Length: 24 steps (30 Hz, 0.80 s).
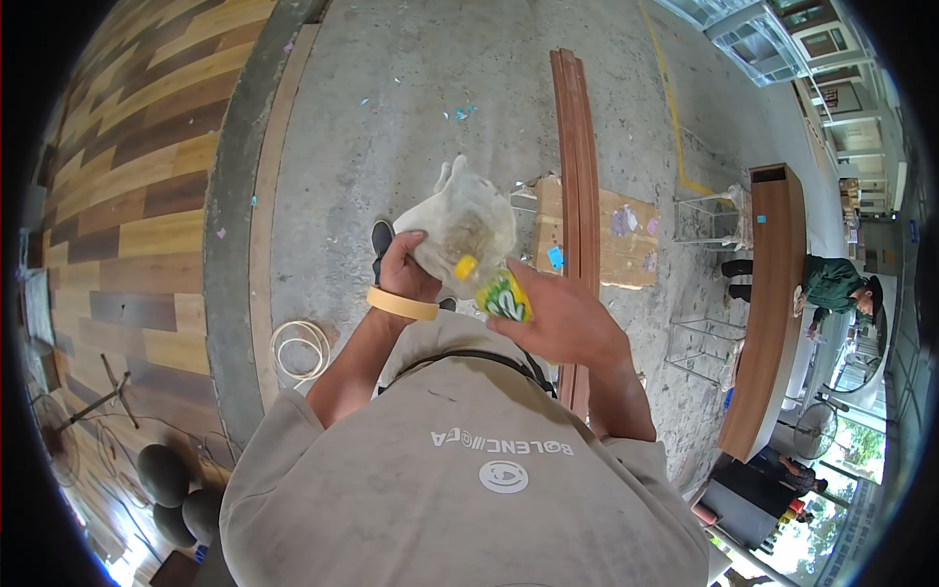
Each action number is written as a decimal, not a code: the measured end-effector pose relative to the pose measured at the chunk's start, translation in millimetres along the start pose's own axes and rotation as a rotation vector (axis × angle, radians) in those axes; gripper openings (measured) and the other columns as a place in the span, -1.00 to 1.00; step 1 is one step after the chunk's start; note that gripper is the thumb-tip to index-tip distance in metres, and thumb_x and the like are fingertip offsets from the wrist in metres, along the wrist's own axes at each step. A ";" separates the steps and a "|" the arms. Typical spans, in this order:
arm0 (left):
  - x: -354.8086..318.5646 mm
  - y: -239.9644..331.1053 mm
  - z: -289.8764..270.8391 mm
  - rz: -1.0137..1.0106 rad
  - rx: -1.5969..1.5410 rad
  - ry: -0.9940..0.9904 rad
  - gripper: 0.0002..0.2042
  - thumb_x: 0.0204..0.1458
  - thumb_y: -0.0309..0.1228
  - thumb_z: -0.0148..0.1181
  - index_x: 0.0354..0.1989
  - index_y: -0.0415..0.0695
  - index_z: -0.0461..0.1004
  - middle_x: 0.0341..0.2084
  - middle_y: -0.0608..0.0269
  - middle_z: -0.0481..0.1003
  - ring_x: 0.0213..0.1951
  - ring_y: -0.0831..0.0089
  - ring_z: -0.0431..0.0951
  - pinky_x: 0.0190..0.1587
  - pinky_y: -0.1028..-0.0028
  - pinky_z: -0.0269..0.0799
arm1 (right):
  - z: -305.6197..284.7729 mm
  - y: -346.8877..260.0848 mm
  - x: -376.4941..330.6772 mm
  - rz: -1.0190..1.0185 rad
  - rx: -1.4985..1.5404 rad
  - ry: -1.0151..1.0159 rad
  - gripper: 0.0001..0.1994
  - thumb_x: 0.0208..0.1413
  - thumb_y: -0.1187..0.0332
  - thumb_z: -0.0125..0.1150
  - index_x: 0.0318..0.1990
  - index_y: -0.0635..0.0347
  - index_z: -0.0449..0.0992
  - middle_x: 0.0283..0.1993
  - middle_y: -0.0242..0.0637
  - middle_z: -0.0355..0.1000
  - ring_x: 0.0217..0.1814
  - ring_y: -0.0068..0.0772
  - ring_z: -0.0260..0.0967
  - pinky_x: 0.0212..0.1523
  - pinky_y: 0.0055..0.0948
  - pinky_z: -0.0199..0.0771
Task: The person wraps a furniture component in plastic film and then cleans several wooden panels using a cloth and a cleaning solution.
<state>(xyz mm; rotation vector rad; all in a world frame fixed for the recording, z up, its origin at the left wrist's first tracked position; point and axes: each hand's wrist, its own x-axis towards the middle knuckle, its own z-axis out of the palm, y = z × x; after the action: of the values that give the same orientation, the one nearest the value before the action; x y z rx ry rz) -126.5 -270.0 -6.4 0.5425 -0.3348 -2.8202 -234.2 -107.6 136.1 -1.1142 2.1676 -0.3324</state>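
Note:
My left hand (409, 271) pinches the near left edge of an off-white, crumpled cloth or bag (430, 227), which I cannot tell apart. Its middle is stained brownish, and narrow points stick up at its far end. Round my left wrist sits a pale yellow roll of tape (402, 305). In my right hand (567, 315) is a small plastic bottle (503, 295) with a yellow-green label. It is tilted, its yellow cap pointing up-left over the stained part. Whether the bottle touches the cloth cannot be made out.
Long reddish-brown boards (577, 166) lie on the concrete floor beside a flat cardboard sheet (626, 235). A coiled pale hose or cable (300, 350) rests at the left. Further right, a person in dark green (836, 286) stands by a long wooden panel (768, 323) near metal stands (704, 217).

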 end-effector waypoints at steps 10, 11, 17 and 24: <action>2.6 -9.4 1.4 -0.015 0.020 -0.027 -0.46 0.04 -0.24 -0.16 0.20 -0.22 0.20 0.13 0.08 0.33 0.17 0.17 0.30 0.26 0.22 0.10 | -15.5 6.4 11.6 0.043 -0.041 0.119 -0.46 -0.07 0.11 0.29 0.00 0.25 0.32 -0.35 0.05 0.46 -0.27 0.18 0.41 -0.29 -0.08 0.40; 3.1 -9.3 4.7 -0.020 0.021 -0.030 -0.46 0.04 -0.24 -0.16 0.20 -0.22 0.20 0.13 0.08 0.33 0.17 0.17 0.30 0.26 0.22 0.10 | -8.5 4.7 14.7 -0.006 -0.041 0.164 -0.46 -0.07 0.11 0.29 -0.01 0.25 0.33 -0.33 0.07 0.46 -0.27 0.19 0.40 -0.29 -0.07 0.39; 8.1 -5.8 8.3 -0.027 0.029 0.000 -0.45 0.03 -0.23 -0.16 0.20 -0.23 0.20 0.12 0.06 0.34 0.15 0.14 0.33 0.24 0.19 0.15 | -16.4 12.2 -9.6 0.047 0.031 0.020 -0.31 -0.08 0.08 0.30 0.13 0.37 0.28 -0.28 0.15 0.45 -0.21 0.17 0.43 -0.21 -0.14 0.43; -1.3 4.6 18.5 -0.115 0.069 -0.018 -0.42 0.00 -0.21 -0.16 0.23 -0.19 0.16 0.14 0.07 0.31 0.16 0.11 0.31 0.23 0.12 0.17 | -21.5 18.5 0.2 -0.019 0.026 0.212 -0.32 -0.07 0.06 0.28 0.13 0.34 0.28 -0.36 0.09 0.46 -0.29 0.16 0.44 -0.28 -0.10 0.42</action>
<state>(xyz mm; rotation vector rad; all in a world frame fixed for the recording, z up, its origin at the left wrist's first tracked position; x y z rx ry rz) -131.6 -270.7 12.0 0.5688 -0.4183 -2.9350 -260.1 -98.2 142.9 -1.1295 2.3300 -0.5055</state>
